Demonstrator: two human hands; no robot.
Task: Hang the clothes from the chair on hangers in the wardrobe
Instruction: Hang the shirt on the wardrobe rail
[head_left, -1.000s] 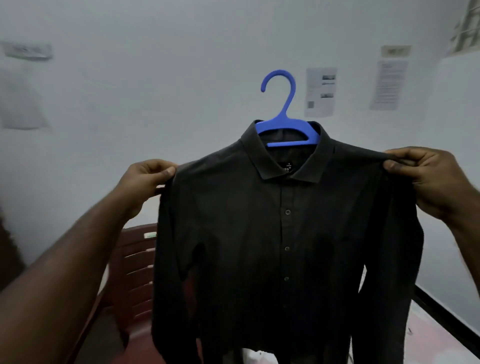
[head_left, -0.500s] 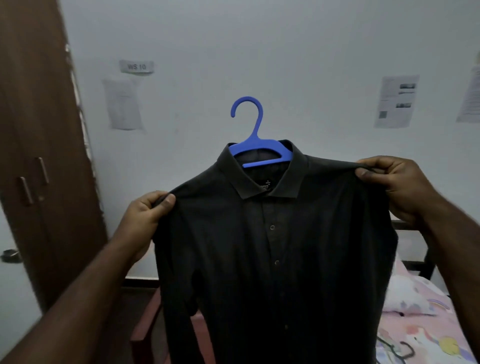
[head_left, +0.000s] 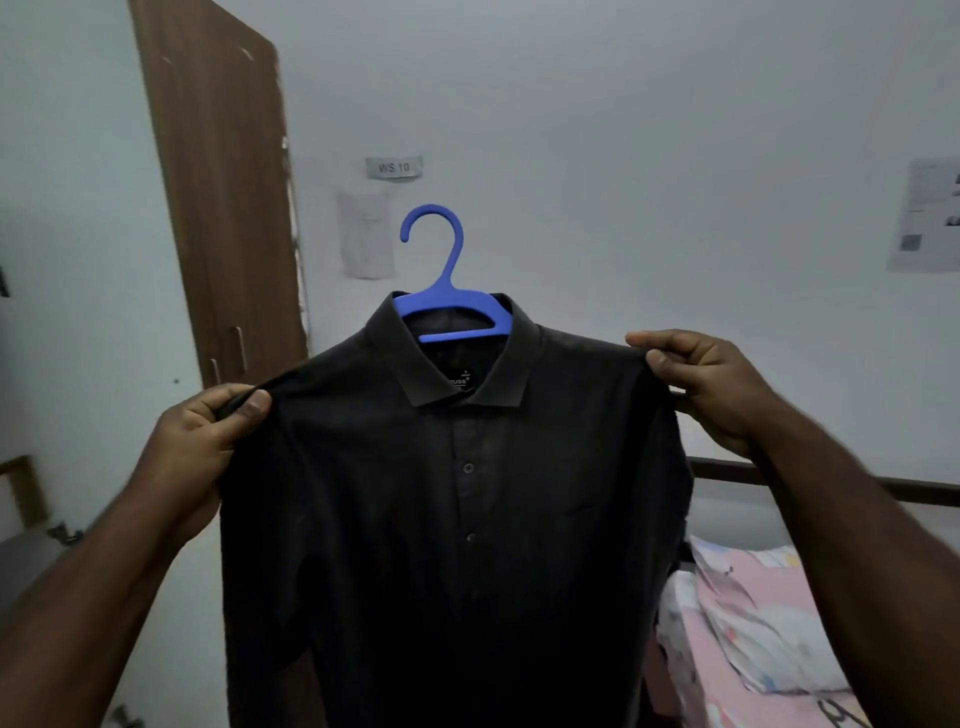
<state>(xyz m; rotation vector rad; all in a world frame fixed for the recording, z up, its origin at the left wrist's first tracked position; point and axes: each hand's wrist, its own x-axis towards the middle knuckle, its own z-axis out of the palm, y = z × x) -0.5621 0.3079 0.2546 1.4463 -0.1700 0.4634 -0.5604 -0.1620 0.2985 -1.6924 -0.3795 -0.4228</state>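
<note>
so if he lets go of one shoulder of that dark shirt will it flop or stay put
Probably flops: the dark shirt drapes limp below where the left hand and right hand pinch its shoulders. The blue hanger inside the collar looks rigid, so it might tilt and let the shirt slide.

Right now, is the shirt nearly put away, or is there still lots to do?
Done: the dark shirt already sits on the blue hanger, whose hook pokes out above the collar. In hand: the left hand and right hand each pinch a shoulder, holding it up. Left: hooking it inside the wardrobe, whose brown door stands behind. No other clothes show here.
</note>
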